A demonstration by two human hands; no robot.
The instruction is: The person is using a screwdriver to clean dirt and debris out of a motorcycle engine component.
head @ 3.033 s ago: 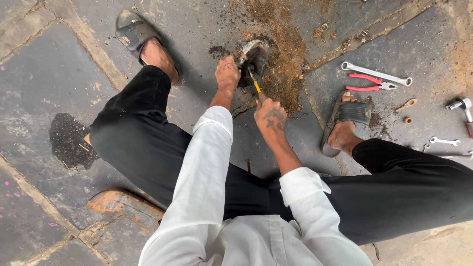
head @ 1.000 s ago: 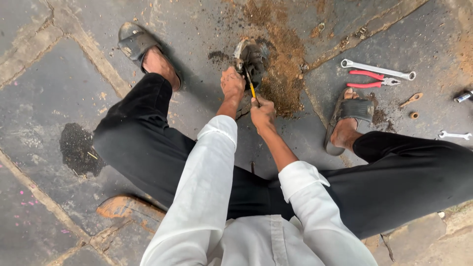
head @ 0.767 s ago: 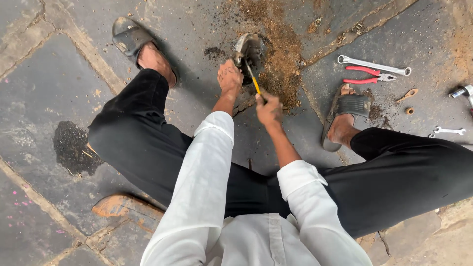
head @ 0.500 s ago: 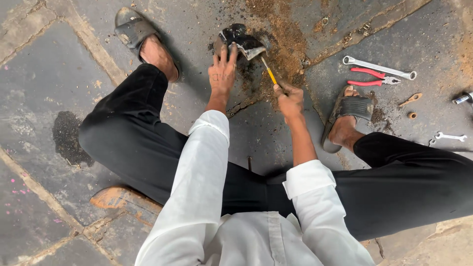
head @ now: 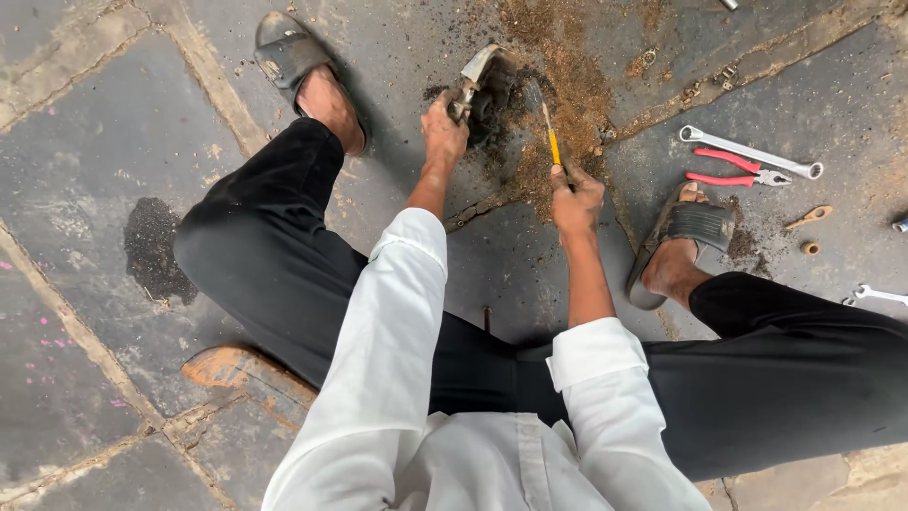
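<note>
I sit on stone paving with my legs spread. My left hand [head: 445, 132] grips a dirty metal part [head: 478, 80] and holds it tilted on the ground. My right hand [head: 577, 199] holds a yellow-handled screwdriver [head: 547, 128], whose tip points at the dark side of the part. Brown rusty dirt [head: 558, 85] lies spread on the paving around the part and the tool tip.
A silver spanner [head: 752, 153] and red-handled pliers [head: 733, 172] lie on the stone to the right, beyond my right sandal [head: 686, 232]. Another small spanner [head: 875, 295] lies at the far right. My left sandal [head: 288, 52] is at the top left. A dark stain [head: 156, 251] marks the paving on the left.
My left hand has turned the metal part and lifted it on edge. My right hand has pulled the screwdriver back to the right and brought its tip back toward the part.
</note>
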